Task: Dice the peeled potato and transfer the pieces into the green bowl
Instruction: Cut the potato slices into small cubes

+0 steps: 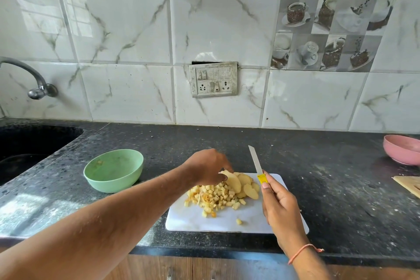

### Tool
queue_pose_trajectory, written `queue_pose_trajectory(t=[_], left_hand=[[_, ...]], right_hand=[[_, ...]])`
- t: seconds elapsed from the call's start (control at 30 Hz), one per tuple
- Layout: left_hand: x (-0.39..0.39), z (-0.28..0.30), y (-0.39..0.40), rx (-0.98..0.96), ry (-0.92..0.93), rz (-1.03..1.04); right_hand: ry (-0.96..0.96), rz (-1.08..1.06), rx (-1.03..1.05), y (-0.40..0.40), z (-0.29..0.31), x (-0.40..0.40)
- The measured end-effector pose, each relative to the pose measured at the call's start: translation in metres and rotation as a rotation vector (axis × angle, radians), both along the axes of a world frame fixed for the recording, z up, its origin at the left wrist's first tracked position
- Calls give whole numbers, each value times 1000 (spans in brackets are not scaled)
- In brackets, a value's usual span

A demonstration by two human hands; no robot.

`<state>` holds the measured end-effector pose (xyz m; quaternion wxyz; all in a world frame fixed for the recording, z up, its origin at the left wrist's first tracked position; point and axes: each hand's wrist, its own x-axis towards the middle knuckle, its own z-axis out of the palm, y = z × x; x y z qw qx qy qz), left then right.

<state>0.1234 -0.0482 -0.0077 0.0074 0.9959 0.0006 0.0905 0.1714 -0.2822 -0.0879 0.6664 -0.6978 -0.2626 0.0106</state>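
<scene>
A white cutting board [227, 223] lies on the dark counter. On it sits a heap of small potato dice [216, 196], and behind the heap several peeled potato slices [246, 186]. My left hand [208, 167] reaches over the board and pinches the top of one slice with curled fingers. My right hand [278, 203] grips the handle of a knife [256, 161] at the board's right side, blade pointing up and away, off the board. The green bowl [113, 169] stands left of the board with a few scraps inside.
A dark sink [29, 143] with a tap [34, 84] is at the far left. A pink bowl [402, 149] sits at the right by the wall. A wooden board corner [409, 185] shows at the right edge. The counter's front edge runs just below the cutting board.
</scene>
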Motion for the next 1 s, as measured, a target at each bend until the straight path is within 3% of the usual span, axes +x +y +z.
queue_pose_trajectory(t=[0.7, 1.0], left_hand=[[-9, 19, 3, 140, -5, -56], [-11, 41, 0, -150, 63, 88]], right_hand=[[9, -8, -20, -2, 5, -2], [11, 0, -11, -2, 8, -4]])
